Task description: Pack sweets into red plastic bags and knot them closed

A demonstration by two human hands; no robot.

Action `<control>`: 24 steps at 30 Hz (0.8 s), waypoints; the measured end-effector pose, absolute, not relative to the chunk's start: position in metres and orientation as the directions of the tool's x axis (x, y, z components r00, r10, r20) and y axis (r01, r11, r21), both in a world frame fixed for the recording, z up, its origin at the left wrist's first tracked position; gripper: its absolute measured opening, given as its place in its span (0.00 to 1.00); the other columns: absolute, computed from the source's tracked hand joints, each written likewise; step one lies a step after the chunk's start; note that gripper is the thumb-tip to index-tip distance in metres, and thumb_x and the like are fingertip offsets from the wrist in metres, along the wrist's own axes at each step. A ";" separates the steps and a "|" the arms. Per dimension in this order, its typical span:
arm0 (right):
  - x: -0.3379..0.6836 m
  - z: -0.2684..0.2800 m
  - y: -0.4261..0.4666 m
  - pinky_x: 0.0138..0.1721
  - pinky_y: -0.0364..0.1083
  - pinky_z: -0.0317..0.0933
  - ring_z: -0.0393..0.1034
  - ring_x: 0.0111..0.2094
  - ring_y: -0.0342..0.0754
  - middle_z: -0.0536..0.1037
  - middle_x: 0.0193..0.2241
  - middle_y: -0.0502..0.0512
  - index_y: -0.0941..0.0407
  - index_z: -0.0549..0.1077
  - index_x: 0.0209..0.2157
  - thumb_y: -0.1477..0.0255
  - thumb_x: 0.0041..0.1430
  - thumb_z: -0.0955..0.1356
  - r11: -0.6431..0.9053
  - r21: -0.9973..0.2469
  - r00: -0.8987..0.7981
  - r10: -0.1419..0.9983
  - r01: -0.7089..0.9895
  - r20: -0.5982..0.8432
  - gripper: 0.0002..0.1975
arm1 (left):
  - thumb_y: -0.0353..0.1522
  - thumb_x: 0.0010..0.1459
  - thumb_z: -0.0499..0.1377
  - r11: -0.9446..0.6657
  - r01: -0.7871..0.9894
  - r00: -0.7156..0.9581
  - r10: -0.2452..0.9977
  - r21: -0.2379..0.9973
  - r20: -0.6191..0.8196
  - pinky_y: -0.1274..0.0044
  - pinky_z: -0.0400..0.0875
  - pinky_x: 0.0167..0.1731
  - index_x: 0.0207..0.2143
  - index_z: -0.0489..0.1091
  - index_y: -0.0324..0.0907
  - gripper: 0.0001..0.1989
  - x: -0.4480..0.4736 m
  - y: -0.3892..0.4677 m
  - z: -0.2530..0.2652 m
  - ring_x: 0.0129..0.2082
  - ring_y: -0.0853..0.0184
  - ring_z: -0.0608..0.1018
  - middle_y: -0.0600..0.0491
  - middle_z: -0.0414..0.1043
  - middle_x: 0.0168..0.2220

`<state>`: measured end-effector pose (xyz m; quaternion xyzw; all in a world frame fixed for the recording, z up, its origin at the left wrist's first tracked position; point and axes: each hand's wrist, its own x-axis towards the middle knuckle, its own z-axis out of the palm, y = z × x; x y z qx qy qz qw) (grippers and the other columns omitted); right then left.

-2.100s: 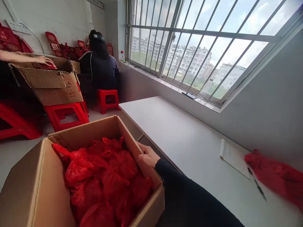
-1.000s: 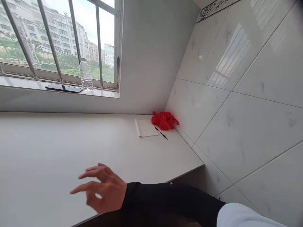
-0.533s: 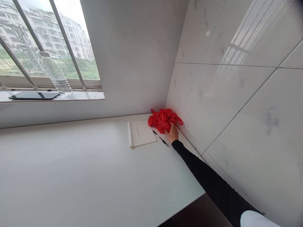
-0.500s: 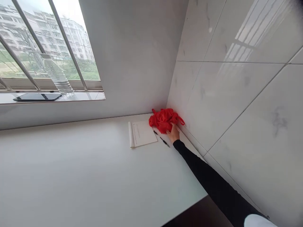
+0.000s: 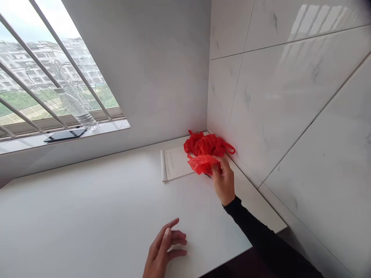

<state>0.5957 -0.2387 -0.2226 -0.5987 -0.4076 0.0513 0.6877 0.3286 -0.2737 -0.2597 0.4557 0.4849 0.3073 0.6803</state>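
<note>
Pinching a thin red plastic bag [image 5: 201, 164] in the right hand [image 5: 224, 185], with the left hand [image 5: 162, 249] apart from it and holding nothing.
The bag is gripped between thumb and fingers just in front of a crumpled red heap [image 5: 207, 144] in the corner of the white table [image 5: 101, 208], and overlaps the right edge of a notepad [image 5: 175, 166] in view; whether it touches the paper, I cannot tell. The left hand's fingers are spread near the table's front edge. A clear bottle [image 5: 77, 110] and a dark flat device [image 5: 65, 135] sit on the windowsill [image 5: 116, 125].
</note>
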 end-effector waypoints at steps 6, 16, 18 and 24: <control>0.498 -0.254 -0.316 0.50 0.51 0.71 0.73 0.48 0.52 0.75 0.48 0.55 0.43 0.77 0.54 0.71 0.62 0.70 0.522 -0.795 0.035 0.829 0.309 0.558 0.19 | 0.40 0.59 0.63 0.580 -0.502 0.412 0.813 0.642 -0.412 0.71 0.80 0.40 0.45 0.79 0.41 0.16 0.358 -0.242 -0.262 0.46 0.54 0.82 0.43 0.81 0.45; 0.530 -0.259 -0.214 0.62 0.61 0.59 0.66 0.59 0.57 0.71 0.57 0.63 0.54 0.67 0.62 0.55 0.67 0.67 0.087 -0.995 0.224 0.970 0.042 0.094 0.28 | 0.27 0.51 0.66 0.465 -0.563 0.291 0.885 0.683 -0.363 0.77 0.76 0.26 0.28 0.74 0.37 0.03 0.329 -0.186 -0.255 0.26 0.67 0.78 0.51 0.77 0.27; 0.537 -0.267 -0.186 0.54 0.61 0.67 0.72 0.52 0.58 0.75 0.53 0.66 0.58 0.59 0.67 0.50 0.66 0.66 0.017 -0.999 0.130 0.991 -0.037 0.012 0.36 | 0.28 0.52 0.65 0.456 -0.572 0.303 0.890 0.682 -0.341 0.75 0.76 0.28 0.27 0.73 0.37 0.03 0.332 -0.168 -0.252 0.25 0.68 0.77 0.52 0.75 0.25; 0.548 -0.287 -0.165 0.48 0.52 0.70 0.77 0.44 0.54 0.81 0.43 0.59 0.56 0.73 0.57 0.53 0.55 0.76 -0.016 -0.974 -0.090 0.996 -0.226 0.004 0.33 | 0.34 0.50 0.68 0.458 -0.581 0.349 0.887 0.673 -0.302 0.69 0.80 0.37 0.32 0.75 0.37 0.09 0.338 -0.155 -0.253 0.34 0.57 0.82 0.48 0.79 0.30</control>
